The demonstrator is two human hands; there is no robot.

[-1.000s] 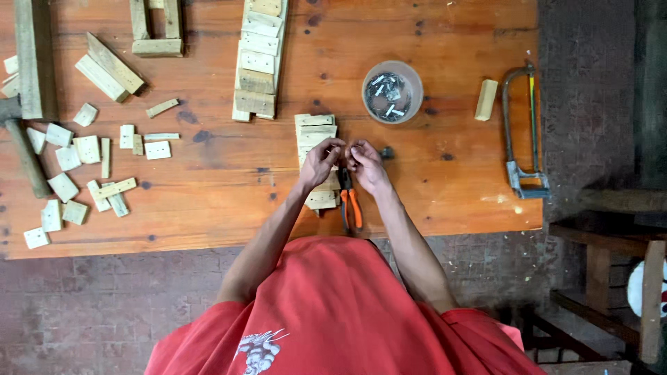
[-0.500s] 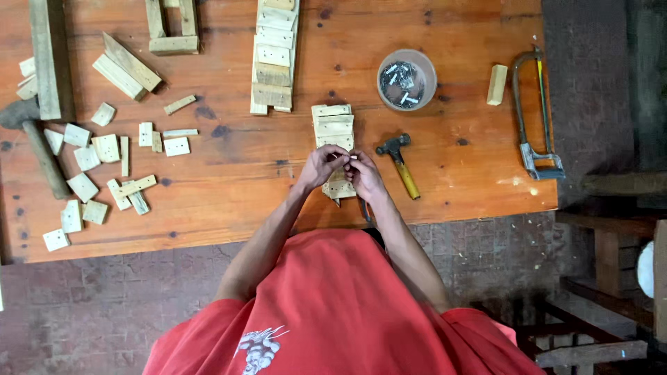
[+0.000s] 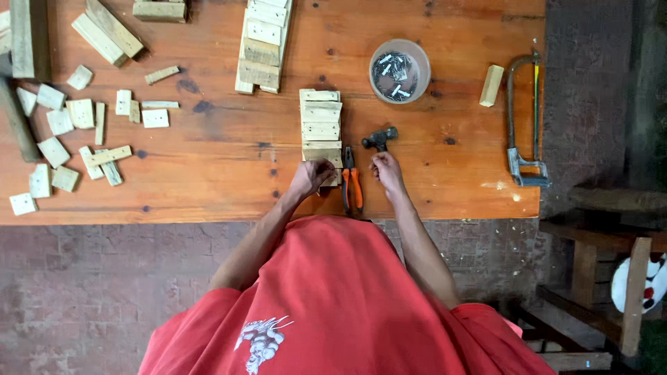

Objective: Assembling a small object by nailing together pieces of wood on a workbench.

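A short panel of pale wooden slats point(image 3: 320, 123) lies on the orange wooden table point(image 3: 229, 167), lengthwise away from me. My left hand point(image 3: 313, 175) rests on its nearest slat with the fingertips bunched together; anything pinched there is too small to see. My right hand point(image 3: 386, 172) is closed around the handle of a small hammer, whose dark head point(image 3: 381, 137) pokes out beyond my fingers. Orange-handled pliers point(image 3: 351, 186) lie between my two hands, near the table's front edge.
A round bowl of nails point(image 3: 399, 71) stands behind the hammer. A hacksaw point(image 3: 522, 118) and a small wood block point(image 3: 491, 85) lie at right. A second slat panel point(image 3: 262, 43) is at the back, with several offcuts point(image 3: 76, 132) scattered at left. A wooden stool point(image 3: 604, 278) stands at lower right.
My hands were pinched together over the near end of the slat panel. They have parted: the right went to the hammer handle, the left stays on the slat.
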